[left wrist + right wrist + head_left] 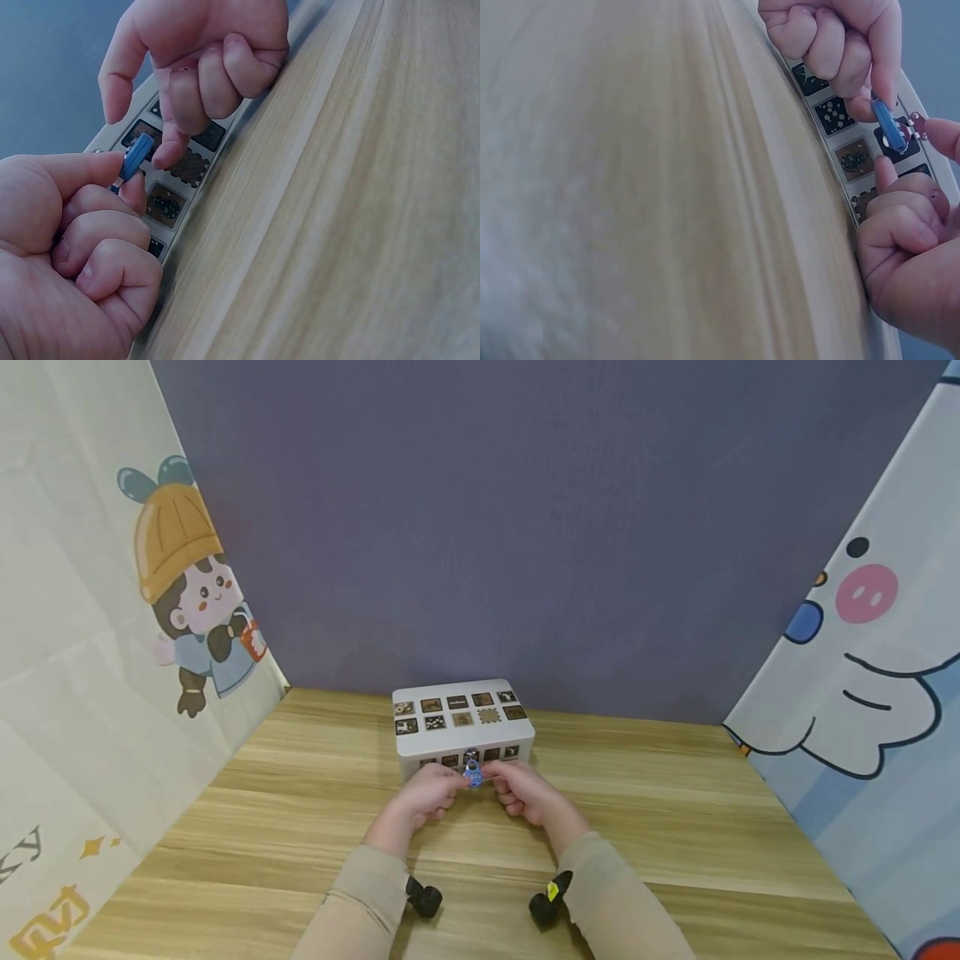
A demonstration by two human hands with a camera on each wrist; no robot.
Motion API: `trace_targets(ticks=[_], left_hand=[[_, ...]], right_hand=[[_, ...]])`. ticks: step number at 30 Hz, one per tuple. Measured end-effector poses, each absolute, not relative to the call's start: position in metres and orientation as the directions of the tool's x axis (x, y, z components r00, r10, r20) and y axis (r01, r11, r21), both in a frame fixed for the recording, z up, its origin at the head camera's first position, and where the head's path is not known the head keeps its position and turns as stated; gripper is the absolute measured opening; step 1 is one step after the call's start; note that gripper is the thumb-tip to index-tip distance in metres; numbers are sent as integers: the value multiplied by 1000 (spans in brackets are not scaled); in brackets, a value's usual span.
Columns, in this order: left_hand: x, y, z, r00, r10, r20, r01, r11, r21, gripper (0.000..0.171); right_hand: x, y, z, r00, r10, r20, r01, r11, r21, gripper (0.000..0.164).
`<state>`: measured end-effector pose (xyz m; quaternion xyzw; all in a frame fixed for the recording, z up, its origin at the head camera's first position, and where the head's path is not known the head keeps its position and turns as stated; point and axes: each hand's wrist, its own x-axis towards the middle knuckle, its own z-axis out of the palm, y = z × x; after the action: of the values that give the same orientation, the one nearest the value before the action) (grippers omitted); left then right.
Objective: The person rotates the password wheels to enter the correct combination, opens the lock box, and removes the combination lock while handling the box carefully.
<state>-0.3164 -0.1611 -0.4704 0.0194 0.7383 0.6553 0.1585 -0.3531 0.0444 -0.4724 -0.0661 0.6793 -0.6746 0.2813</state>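
Tabletop point(652, 810): striped wood grain.
Backdrop point(480, 527): grey-purple; I see cartoon-printed sheets point(60, 627) either side.
Padlock point(473, 774): blue, at the front of the white box point(457, 742).
Left hand point(429, 791): pinches the padlock.
Right hand point(525, 791): thumb and index parted nearby, holding nothing.

- Evenly bright in the head view, softly shadowed.
- Dimmer and bluish in both wrist views.
- Blurred and hazy across the tabletop point(652, 195) in the right wrist view.

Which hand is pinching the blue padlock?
The left hand: its thumb and finger pinch the blue padlock, whereas the right hand has its thumb and index finger spread apart.
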Motion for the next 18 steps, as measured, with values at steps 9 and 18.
trace_targets(ticks=[9, 18], left_hand=[[-316, -161, -468, -947, 242, -212, -182, 141, 973, 30], [-314, -161, -468, -946, 248, -208, -176, 146, 974, 31]], right_hand=[[-353, 44, -470, -838, -466, -285, 278, 85, -957, 23], [-350, 40, -470, -840, -468, -275, 259, 99, -961, 19]])
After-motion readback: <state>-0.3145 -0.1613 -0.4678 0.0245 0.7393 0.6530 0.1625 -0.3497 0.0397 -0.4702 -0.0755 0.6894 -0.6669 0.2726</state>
